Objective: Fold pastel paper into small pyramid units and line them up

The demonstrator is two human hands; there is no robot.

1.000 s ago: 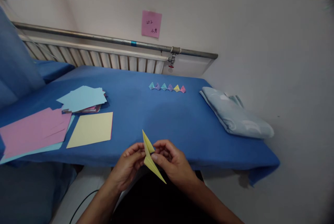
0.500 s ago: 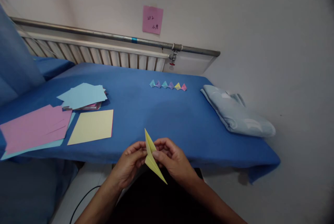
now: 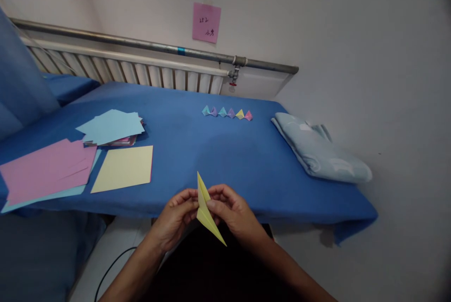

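A folded yellow paper (image 3: 208,220), long and narrow with pointed ends, is held slantwise between both hands near the front edge of the blue-covered table. My left hand (image 3: 175,220) pinches its left side at the middle, the fingertips partly behind the paper. From the right, my right hand (image 3: 234,210) grips it with the thumb on the front face and the other fingers behind. Farther back lies a row of several small folded paper pieces in blue, purple, yellow and pink (image 3: 231,113).
Yellow sheets (image 3: 123,169), pink sheets (image 3: 47,168) and a stack topped with light blue paper (image 3: 112,127) lie on the left of the blue cover (image 3: 176,142). At right rests a folded pale blue cloth (image 3: 319,149). Behind runs a radiator (image 3: 155,76) below a metal pipe (image 3: 141,43).
The view has shifted very slightly. Both hands keep their hold on the yellow paper, and its shape looks the same.
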